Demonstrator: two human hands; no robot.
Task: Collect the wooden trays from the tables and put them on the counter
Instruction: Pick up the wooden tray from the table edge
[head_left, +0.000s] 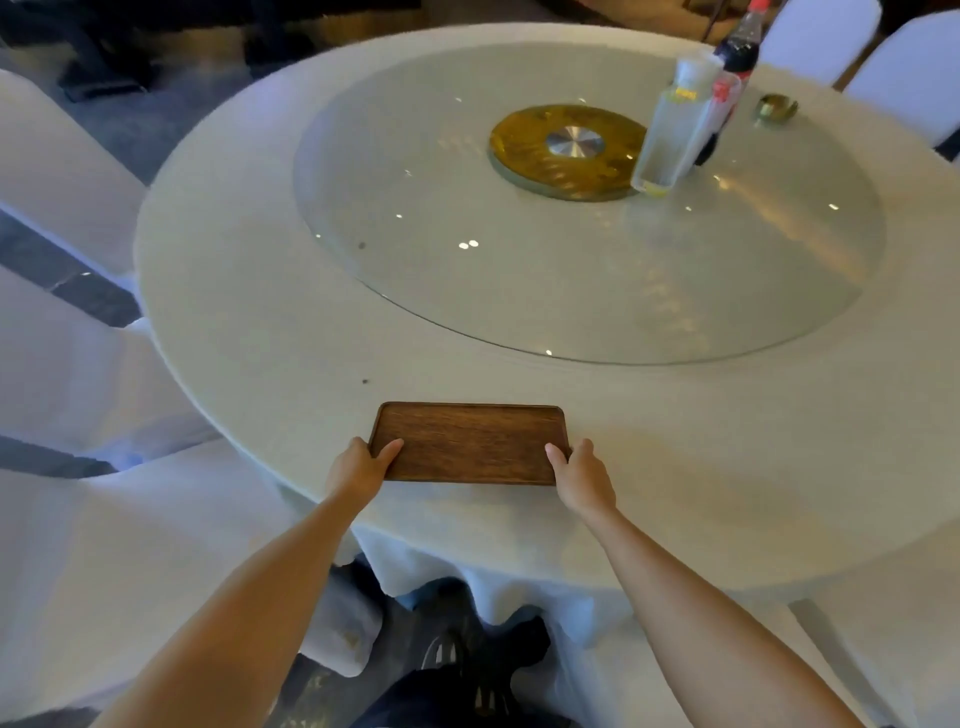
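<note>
A dark wooden tray (467, 441), rectangular with a low rim, lies near the front edge of a round table (249, 322) covered in a white cloth. My left hand (361, 467) grips the tray's left near corner, thumb on top. On the right near corner, my right hand (582, 475) holds it the same way. The tray is empty and sits flat or barely raised; I cannot tell which.
A glass turntable (415, 208) with a gold hub (566, 150) fills the table's middle. On it at the back right stand a clear bottle (670, 130), a cola bottle (737, 52) and a small gold dish (775, 108). White-covered chairs (62, 171) ring the table.
</note>
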